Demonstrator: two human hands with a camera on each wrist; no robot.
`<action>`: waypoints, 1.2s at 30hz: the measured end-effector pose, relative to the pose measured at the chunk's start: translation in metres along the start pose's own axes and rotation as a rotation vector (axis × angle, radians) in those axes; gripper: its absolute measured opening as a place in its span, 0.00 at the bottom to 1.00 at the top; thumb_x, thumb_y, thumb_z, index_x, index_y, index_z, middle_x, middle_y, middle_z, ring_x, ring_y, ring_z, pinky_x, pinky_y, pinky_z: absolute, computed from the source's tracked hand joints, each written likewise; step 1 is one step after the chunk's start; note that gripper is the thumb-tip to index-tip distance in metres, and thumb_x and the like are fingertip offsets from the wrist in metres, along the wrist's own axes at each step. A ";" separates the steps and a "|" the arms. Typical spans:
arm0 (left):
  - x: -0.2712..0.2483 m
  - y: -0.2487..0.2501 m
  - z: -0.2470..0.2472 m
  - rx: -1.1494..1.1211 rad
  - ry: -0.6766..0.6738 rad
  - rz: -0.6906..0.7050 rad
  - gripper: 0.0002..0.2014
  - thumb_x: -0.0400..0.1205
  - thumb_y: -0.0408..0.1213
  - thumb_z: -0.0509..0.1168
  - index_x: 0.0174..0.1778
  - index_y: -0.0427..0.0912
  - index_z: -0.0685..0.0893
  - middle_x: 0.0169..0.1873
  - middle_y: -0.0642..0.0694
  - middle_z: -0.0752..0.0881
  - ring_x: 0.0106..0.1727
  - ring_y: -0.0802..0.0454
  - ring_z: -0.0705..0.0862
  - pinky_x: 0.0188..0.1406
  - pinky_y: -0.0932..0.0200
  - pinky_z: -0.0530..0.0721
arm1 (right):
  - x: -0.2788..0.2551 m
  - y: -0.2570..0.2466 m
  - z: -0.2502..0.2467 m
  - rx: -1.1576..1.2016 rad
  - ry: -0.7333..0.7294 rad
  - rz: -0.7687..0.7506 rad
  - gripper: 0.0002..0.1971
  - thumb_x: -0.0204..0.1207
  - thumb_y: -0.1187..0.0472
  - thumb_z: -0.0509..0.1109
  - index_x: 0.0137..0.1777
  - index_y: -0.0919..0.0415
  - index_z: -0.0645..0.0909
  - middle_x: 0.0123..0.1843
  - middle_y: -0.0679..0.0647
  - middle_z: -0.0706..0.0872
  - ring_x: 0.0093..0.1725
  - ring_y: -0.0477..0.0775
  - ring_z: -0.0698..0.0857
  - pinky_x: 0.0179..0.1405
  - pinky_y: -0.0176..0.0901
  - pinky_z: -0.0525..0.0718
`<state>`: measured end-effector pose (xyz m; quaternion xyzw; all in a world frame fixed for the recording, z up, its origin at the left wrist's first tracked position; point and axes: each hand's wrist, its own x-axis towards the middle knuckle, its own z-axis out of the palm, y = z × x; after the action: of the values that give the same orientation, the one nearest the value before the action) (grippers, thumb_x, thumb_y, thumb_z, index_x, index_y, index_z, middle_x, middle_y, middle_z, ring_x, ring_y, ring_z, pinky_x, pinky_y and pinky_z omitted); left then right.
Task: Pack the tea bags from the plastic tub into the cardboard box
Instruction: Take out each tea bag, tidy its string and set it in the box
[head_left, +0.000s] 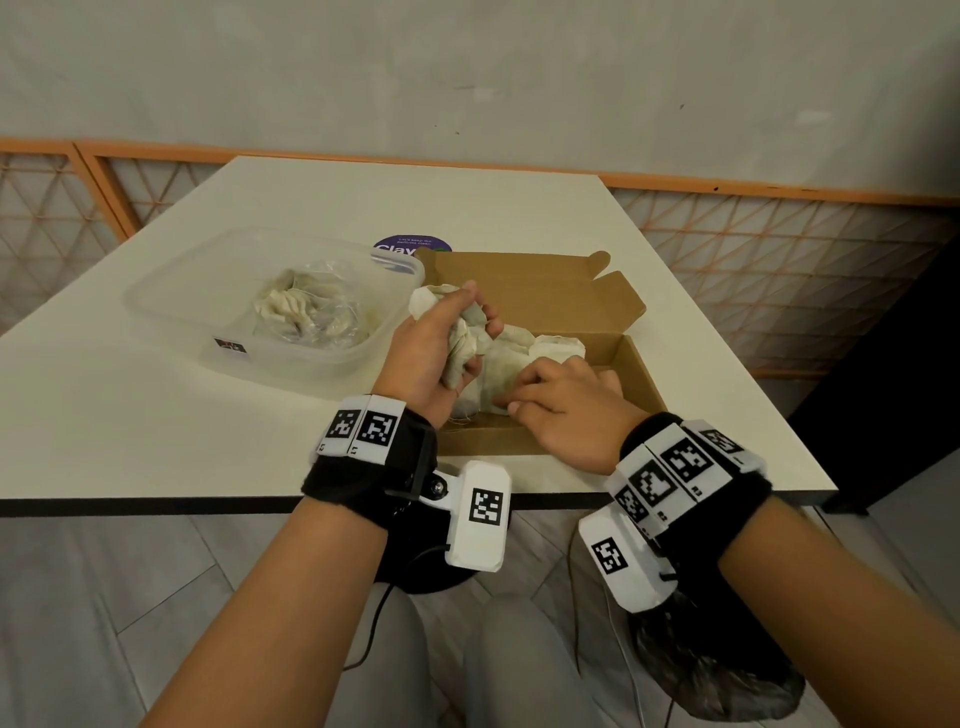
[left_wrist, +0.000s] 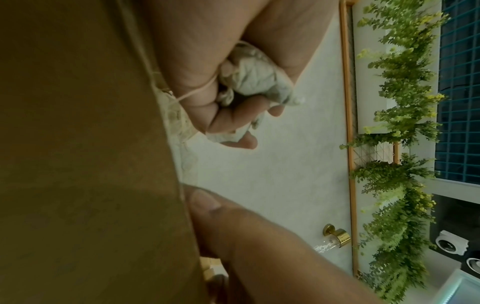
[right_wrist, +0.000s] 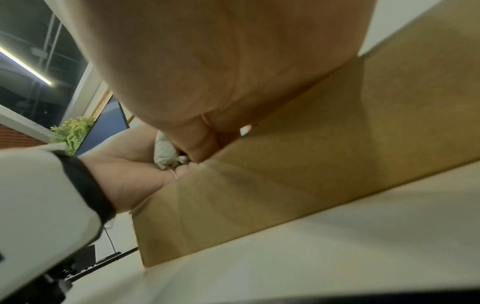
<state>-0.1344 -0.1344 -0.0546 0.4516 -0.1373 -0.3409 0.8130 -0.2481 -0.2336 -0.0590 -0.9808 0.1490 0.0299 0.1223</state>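
The left hand (head_left: 436, 348) clenches a bunch of tea bags (head_left: 470, 343) over the cardboard box (head_left: 636, 374), while the right hand (head_left: 566, 410), fingers extended, presses packed bags flat, likely making room; the plastic tub (head_left: 171, 306) at ten o'clock holds more.

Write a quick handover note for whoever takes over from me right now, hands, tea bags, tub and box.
Left hand: grips a bunch of pale crumpled tea bags over the left end of the open brown cardboard box.
Right hand: inside the box on the tea bags already there; whether it pinches one cannot be told.
Clear plastic tub: on the white table, left of the box, a heap of tea bags inside.
Done: some bags are boxed.
Left: drop the held bunch, move the rest.
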 end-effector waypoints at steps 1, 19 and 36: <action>0.000 0.001 0.000 -0.005 -0.010 -0.009 0.10 0.83 0.42 0.63 0.37 0.45 0.77 0.36 0.46 0.81 0.33 0.58 0.82 0.16 0.71 0.68 | 0.001 0.001 0.000 0.026 0.024 -0.004 0.18 0.84 0.49 0.50 0.66 0.39 0.78 0.67 0.39 0.73 0.68 0.50 0.65 0.71 0.54 0.59; -0.003 0.007 -0.003 -0.099 -0.156 -0.194 0.18 0.84 0.45 0.60 0.64 0.37 0.79 0.50 0.42 0.84 0.42 0.57 0.85 0.32 0.68 0.85 | 0.027 -0.018 -0.028 1.252 0.303 0.058 0.04 0.73 0.65 0.73 0.44 0.58 0.82 0.39 0.51 0.87 0.35 0.43 0.85 0.33 0.32 0.82; 0.007 0.003 -0.010 -0.172 -0.045 -0.101 0.07 0.83 0.41 0.64 0.51 0.42 0.82 0.41 0.46 0.84 0.40 0.56 0.82 0.29 0.69 0.79 | 0.024 0.003 -0.030 1.212 0.253 0.150 0.08 0.69 0.69 0.76 0.43 0.58 0.81 0.33 0.51 0.84 0.25 0.40 0.80 0.24 0.30 0.78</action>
<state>-0.1232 -0.1318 -0.0579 0.3789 -0.1029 -0.4018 0.8273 -0.2255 -0.2505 -0.0330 -0.7198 0.2213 -0.1677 0.6363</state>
